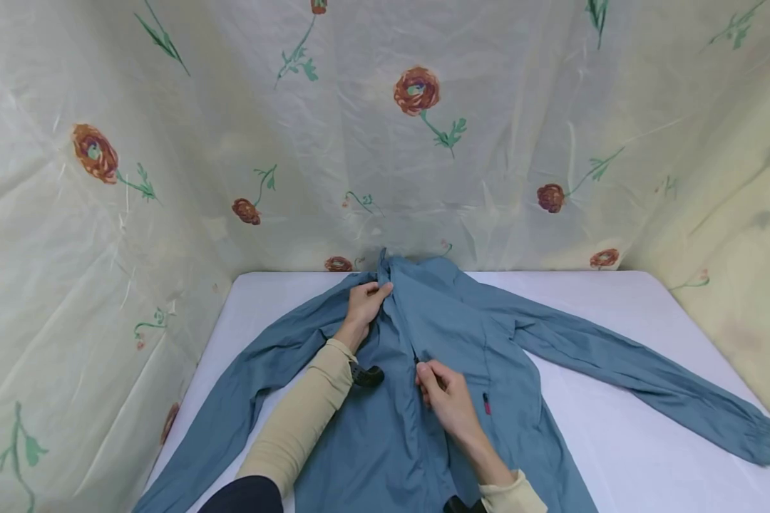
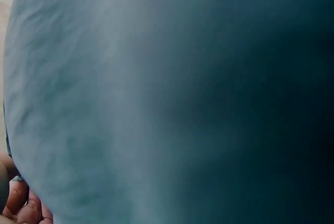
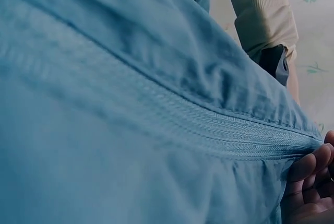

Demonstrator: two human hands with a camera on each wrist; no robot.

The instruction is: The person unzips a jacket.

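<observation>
A blue-grey zip jacket (image 1: 449, 313) lies front up on the white table, its sleeves spread to both sides. Near the collar, my left hand (image 1: 364, 303) pinches the front edge between thumb and fingers. Lower down the front, my right hand (image 1: 445, 399) pinches the dark zipper pull (image 1: 416, 360), its fingers curled. In the right wrist view the closed zipper (image 3: 219, 132) runs up to the right fingertips (image 3: 302, 167). Jacket cloth (image 2: 104, 98) fills most of the left wrist view and hides much of the left hand, with only some fingers (image 2: 28, 208) showing at the lower left.
The white table (image 1: 616, 434) carries the jacket, whose right-side sleeve (image 1: 654, 363) reaches toward the table's right edge. A small red-and-black pocket zip tab (image 1: 486, 404) sits beside my right hand. Flower-printed sheeting (image 1: 488, 142) hangs behind the table and along both sides.
</observation>
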